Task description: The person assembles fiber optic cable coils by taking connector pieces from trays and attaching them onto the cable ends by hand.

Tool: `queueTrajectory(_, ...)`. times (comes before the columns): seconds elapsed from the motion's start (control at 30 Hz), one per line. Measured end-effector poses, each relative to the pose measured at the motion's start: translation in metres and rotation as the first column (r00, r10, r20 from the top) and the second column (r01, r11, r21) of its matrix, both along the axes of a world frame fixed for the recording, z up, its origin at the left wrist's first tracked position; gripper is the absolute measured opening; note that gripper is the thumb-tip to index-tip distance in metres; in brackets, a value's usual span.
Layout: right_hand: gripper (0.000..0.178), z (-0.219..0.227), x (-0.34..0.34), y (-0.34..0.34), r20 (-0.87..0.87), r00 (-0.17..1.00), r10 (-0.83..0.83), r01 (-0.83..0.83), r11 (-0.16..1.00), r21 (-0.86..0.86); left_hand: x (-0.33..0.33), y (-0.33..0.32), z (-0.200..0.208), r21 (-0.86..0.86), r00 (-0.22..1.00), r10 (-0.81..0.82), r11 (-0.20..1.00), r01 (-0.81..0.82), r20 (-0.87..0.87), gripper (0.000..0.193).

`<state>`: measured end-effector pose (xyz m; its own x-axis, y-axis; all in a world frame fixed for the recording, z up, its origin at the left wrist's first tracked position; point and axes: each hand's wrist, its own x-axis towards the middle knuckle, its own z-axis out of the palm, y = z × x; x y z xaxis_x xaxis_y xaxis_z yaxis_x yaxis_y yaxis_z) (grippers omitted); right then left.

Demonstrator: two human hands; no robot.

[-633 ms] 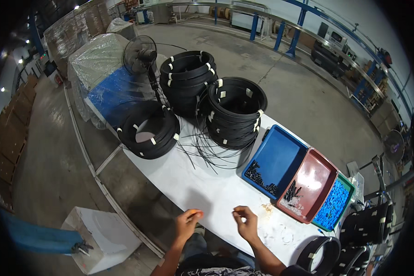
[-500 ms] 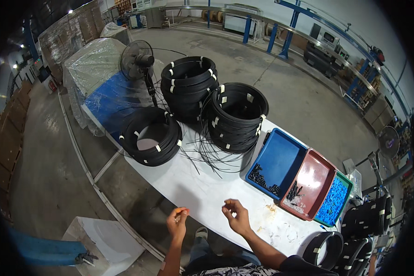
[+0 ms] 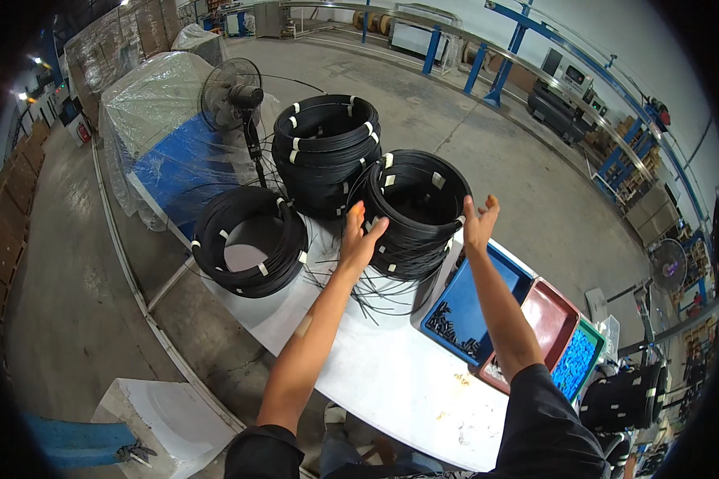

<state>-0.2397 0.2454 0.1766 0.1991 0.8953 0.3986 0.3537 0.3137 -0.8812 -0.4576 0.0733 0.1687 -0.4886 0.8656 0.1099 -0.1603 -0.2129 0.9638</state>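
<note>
On the white worktable (image 3: 375, 375), three stacks of black coiled tubing bound with white ties stood in a cluster. Both arms were extended toward the nearest stack (image 3: 418, 214), which sat at the middle of the table's far edge. The left hand (image 3: 358, 236) rested against the near left side of that stack, fingers spread and not clamped on anything. The right hand (image 3: 479, 220) was raised at the stack's right side, fingers open and upright; contact with the coils could not be determined. A taller stack (image 3: 326, 152) stood just behind and to the left, and a lower coil (image 3: 250, 239) lay further left. Loose black strands (image 3: 375, 283) trailed onto the table below the nearest stack. A blue tray (image 3: 471, 299), a red tray (image 3: 547, 323) and a green tray (image 3: 579, 363) sat side by side on the right. A pedestal fan (image 3: 233, 96) stood behind the table.
</note>
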Motion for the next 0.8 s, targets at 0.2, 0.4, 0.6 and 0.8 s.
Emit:
queueTrajectory(0.2,0.100,0.008,0.009,0.080,-0.083,0.940,0.331,-0.341,0.926,-0.166,0.010,0.080,0.000,-0.127,0.952,0.223,0.959,-0.253,-0.208,0.111)
queueTrajectory(0.4,0.093,-0.002,0.007,0.095,-0.240,0.806,0.541,-0.591,0.755,-0.283,0.024,0.111,-0.016,-0.101,0.798,0.465,0.837,-0.537,-0.383,0.095)
queueTrajectory(0.6,0.093,0.012,-0.007,0.061,-0.221,0.763,0.607,-0.643,0.745,-0.176,0.007,0.096,-0.026,-0.101,0.803,0.483,0.833,-0.545,-0.350,0.091)
queueTrajectory(0.8,0.090,0.041,0.083,-0.054,-0.309,0.761,0.570,-0.596,0.803,0.014,0.098,-0.040,0.043,0.280,0.929,0.368,0.896,-0.346,-0.030,0.097)
